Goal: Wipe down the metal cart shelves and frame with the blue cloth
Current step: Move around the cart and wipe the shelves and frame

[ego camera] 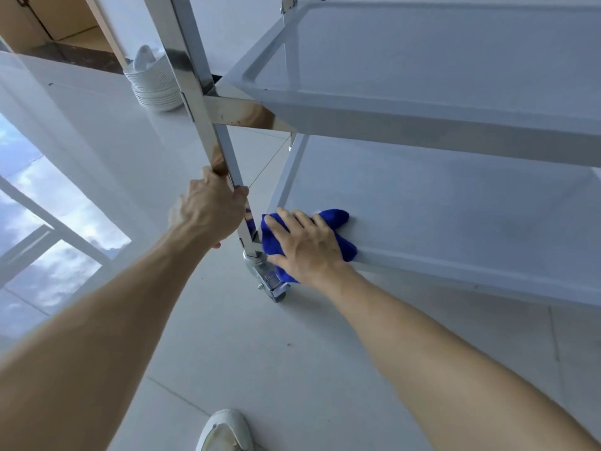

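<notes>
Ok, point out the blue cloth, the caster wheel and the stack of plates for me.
blue cloth [336, 217]: head view, the far end showing past the fingers.
caster wheel [277, 292]: head view, its chrome housing.
stack of plates [153, 89]: head view, the rims' left side.

Bright, even daylight fills the view, a window's reflection glares on the glossy floor [65, 249], shadows are faint, and wide-angle distortion bends the edges.
</notes>
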`<state>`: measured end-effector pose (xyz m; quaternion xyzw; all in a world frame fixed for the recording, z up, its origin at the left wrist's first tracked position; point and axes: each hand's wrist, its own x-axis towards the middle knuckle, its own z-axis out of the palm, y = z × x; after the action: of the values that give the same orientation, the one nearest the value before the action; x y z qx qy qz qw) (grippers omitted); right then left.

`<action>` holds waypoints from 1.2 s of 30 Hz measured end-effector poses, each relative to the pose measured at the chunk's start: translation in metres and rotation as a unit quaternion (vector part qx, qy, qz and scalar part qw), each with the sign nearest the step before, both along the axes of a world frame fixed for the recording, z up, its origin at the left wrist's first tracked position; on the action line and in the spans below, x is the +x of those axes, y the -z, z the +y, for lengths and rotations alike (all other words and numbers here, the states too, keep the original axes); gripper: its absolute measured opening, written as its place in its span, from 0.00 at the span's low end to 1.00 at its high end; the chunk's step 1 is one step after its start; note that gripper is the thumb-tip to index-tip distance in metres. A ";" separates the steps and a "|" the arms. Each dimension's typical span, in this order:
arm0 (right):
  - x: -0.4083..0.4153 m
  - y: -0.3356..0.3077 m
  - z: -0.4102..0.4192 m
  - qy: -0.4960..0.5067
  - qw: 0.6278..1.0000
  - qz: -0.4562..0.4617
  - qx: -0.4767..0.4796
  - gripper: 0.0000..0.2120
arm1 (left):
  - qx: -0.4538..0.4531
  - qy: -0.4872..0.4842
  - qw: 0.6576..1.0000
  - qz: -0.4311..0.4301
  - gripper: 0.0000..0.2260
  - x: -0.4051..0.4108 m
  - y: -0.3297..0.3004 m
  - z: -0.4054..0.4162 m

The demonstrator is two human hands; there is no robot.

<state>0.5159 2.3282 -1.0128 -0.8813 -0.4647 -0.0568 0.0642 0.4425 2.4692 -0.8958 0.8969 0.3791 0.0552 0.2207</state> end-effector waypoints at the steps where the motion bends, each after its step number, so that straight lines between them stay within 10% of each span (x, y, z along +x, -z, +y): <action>1: 0.006 0.001 -0.017 -0.014 1.000 -0.014 0.017 0.34 | -0.001 0.006 1.000 -0.002 0.17 0.001 0.001 0.002; 8: 0.041 0.007 -0.165 0.008 0.995 -0.080 0.063 0.29 | 0.000 0.039 0.999 0.017 0.18 0.001 -0.002 0.008; 13: 0.035 0.008 -0.147 0.007 0.996 -0.082 0.037 0.31 | 0.041 0.079 0.977 0.194 0.30 -0.009 -0.012 -0.020; 18: 0.025 0.002 -0.087 -0.007 1.000 -0.015 0.014 0.37 | 0.114 0.284 0.938 0.163 0.12 0.011 0.008 -0.049; 27: 0.061 0.004 -0.234 0.009 0.998 -0.069 0.002 0.34 | 0.128 0.426 0.866 0.229 0.27 0.017 0.045 -0.082; 36: 0.075 0.003 -0.370 0.124 0.988 -0.075 -0.050 0.33 | 0.176 0.434 0.863 0.190 0.27 0.040 0.048 -0.136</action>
<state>0.5911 1.9585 -1.0156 -0.9273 -0.3580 -0.1073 -0.0224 0.4821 2.3328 -0.9434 0.9878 -0.0301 -0.1522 -0.0161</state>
